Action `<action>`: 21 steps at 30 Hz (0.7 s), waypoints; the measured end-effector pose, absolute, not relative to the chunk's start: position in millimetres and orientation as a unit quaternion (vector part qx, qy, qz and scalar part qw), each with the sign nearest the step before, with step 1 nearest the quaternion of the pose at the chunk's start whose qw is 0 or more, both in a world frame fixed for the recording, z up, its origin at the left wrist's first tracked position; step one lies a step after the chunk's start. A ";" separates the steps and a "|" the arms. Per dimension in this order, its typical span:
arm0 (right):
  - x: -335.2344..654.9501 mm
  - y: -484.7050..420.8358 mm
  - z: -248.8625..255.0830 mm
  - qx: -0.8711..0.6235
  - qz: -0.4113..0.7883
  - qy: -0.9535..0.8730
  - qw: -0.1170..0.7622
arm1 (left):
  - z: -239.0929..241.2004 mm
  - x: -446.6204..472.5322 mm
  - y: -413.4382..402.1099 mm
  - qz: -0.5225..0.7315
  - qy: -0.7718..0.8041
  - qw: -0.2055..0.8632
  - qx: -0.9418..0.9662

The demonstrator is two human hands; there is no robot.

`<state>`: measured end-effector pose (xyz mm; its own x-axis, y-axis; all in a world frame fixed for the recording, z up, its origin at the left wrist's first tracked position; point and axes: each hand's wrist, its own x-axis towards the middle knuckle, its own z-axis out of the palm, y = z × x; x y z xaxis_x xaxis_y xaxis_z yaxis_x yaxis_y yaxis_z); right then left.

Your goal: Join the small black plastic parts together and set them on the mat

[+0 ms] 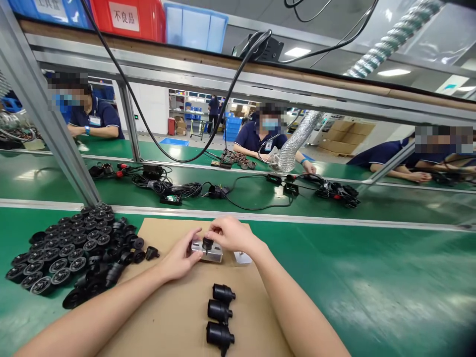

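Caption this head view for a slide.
Left hand grips a metal block, right hand pinches a black part on it; black parts piled alongside.

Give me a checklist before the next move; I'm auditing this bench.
1. The metal block lies flat on the cardboard sheet: ok.
2. The left hand steadies the metal block: ok.
3. The black part stands upright on the block: ok.
4. The right hand grips the black part: cannot tell, fingers cover it.
5. The row of three parts lies apart from both hands: ok.
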<state>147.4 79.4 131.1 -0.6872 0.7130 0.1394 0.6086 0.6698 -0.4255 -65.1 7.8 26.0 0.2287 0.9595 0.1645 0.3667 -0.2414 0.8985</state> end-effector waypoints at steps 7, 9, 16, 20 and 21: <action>154.4 82.9 128.4 -0.308 0.236 -0.914 0.122 | 26.7 -68.1 12.7 0.385 0.485 0.376 0.689; 151.8 79.6 131.1 -0.298 0.240 -0.918 0.106 | 27.6 -68.1 12.2 0.387 0.489 0.369 0.689; 162.2 82.6 135.1 -0.357 0.230 -0.903 0.067 | 27.5 -66.7 10.5 0.386 0.493 0.368 0.687; 189.9 93.7 125.0 -0.476 0.209 -0.853 -0.039 | 20.9 -63.2 10.5 0.396 0.486 0.359 0.692; 194.8 95.8 121.2 -0.500 0.204 -0.839 -0.073 | 19.3 -62.6 10.5 0.397 0.484 0.354 0.695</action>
<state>194.8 95.8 121.2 -0.4902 0.8082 -0.3263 0.8678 0.4178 -0.2689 -62.6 10.5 19.3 0.2161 0.9537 0.2094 0.3918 -0.2811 0.8760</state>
